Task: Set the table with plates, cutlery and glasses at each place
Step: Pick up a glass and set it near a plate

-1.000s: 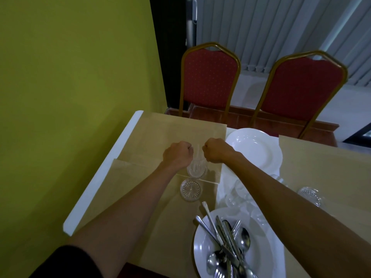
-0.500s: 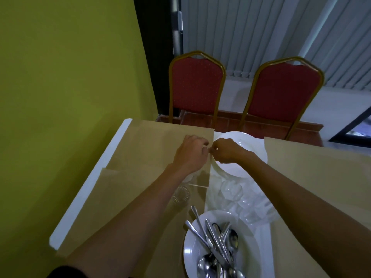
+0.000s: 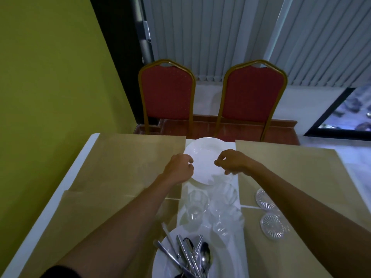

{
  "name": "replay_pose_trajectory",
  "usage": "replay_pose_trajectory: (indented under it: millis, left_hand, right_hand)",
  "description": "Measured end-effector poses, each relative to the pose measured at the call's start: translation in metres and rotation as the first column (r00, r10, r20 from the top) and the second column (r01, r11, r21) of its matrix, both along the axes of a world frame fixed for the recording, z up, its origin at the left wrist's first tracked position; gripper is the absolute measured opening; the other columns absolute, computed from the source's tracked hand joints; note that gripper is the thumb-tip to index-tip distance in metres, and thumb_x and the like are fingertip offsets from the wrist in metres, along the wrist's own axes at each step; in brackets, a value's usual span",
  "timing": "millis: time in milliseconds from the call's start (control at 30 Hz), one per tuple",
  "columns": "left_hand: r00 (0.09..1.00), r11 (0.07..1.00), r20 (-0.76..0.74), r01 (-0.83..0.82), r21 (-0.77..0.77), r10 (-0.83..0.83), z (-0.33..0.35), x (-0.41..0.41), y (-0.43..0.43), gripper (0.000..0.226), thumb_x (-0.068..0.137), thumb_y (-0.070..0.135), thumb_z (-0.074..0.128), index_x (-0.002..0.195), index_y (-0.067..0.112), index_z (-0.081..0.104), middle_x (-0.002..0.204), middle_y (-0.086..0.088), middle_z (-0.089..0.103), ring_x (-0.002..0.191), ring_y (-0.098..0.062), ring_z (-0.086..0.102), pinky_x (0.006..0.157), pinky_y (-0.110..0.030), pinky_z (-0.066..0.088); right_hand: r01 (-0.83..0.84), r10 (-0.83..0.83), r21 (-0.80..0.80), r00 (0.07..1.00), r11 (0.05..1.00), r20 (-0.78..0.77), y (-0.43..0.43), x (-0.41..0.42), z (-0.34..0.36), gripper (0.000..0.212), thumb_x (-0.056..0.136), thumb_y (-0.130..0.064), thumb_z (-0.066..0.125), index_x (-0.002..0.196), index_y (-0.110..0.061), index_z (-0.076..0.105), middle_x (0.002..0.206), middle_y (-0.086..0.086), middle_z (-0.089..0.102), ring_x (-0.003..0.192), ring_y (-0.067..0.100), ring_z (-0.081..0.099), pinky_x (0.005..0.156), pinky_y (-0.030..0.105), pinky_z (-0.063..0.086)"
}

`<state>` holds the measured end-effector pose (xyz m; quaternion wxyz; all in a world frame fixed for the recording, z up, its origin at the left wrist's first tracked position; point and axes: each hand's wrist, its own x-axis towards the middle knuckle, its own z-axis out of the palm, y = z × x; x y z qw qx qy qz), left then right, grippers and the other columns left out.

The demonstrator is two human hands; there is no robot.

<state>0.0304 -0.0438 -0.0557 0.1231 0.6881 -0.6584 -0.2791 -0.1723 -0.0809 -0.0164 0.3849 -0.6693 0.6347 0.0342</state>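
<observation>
A white plate (image 3: 202,157) lies at the far middle of the table, between the brown paper mats. My left hand (image 3: 178,167) grips its left rim with the thumb on top. My right hand (image 3: 230,161) holds the right rim with curled fingers. Several clear glasses (image 3: 195,201) stand in the white strip just in front of the plate. Nearest to me, a second white plate (image 3: 166,261) carries a pile of cutlery (image 3: 190,251), spoons and forks together. Two cut-glass coasters (image 3: 265,198) lie on the right mats.
Brown paper mats cover the table on the left (image 3: 124,161) and on the right (image 3: 291,167). Two red chairs with gold frames (image 3: 166,93) stand at the far edge. A yellow-green wall (image 3: 50,97) runs along the table's left side.
Both hands left the glass on the left mat and moved right and forward to the far plate, then spread to its two rims. My view shifted right, bringing both right coasters into sight.
</observation>
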Motion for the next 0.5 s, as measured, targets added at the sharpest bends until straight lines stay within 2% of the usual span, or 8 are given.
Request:
replay_pose_trajectory:
  millis: [100,233,400,500]
  left_hand:
    - [0.998,0.997,0.003,-0.057,0.05,0.057,-0.013,-0.006,-0.006,0.037,0.092,0.017,0.055,0.128,0.011,0.064,0.138,-0.008,0.059,0.126,-0.025,0.055,0.106,-0.037,0.046]
    - [0.989,0.986,0.026,-0.147,0.083,0.145,-0.025,-0.015,-0.018,0.045,0.093,0.017,0.057,0.136,0.007,0.055,0.142,-0.011,0.054,0.127,-0.029,0.053,0.102,-0.035,0.045]
    - [0.974,0.959,0.046,-0.226,0.17,0.221,-0.032,-0.023,-0.037,0.054,0.086,0.022,0.06,0.136,0.005,0.051,0.134,-0.014,0.056,0.119,-0.033,0.056,0.096,-0.039,0.052]
    - [0.955,0.938,0.068,-0.295,0.184,0.288,-0.037,-0.025,-0.045,0.049,0.084,0.022,0.06,0.129,0.004,0.051,0.131,-0.015,0.051,0.117,-0.034,0.054,0.095,-0.042,0.052]
  right_hand:
    - [-0.012,0.008,-0.061,0.998,0.998,-0.068,-0.008,-0.015,-0.012,0.049,0.099,-0.04,0.054,0.116,0.004,0.065,0.118,0.017,0.067,0.094,0.035,0.071,0.078,0.038,0.057]
    - [0.105,-0.109,-0.074,0.993,0.992,-0.052,-0.019,-0.029,-0.037,0.064,0.092,-0.052,0.06,0.134,-0.003,0.052,0.13,0.013,0.057,0.105,0.029,0.063,0.081,0.037,0.055]
    - [0.284,-0.285,-0.06,0.958,0.957,-0.011,-0.035,-0.038,-0.069,0.064,0.086,-0.046,0.063,0.132,-0.004,0.048,0.131,0.017,0.053,0.117,0.033,0.055,0.097,0.046,0.052]
    - [0.335,-0.336,-0.054,0.942,0.941,0.004,-0.036,-0.037,-0.079,0.064,0.088,-0.042,0.064,0.135,-0.002,0.044,0.133,0.017,0.05,0.122,0.034,0.051,0.102,0.046,0.049]
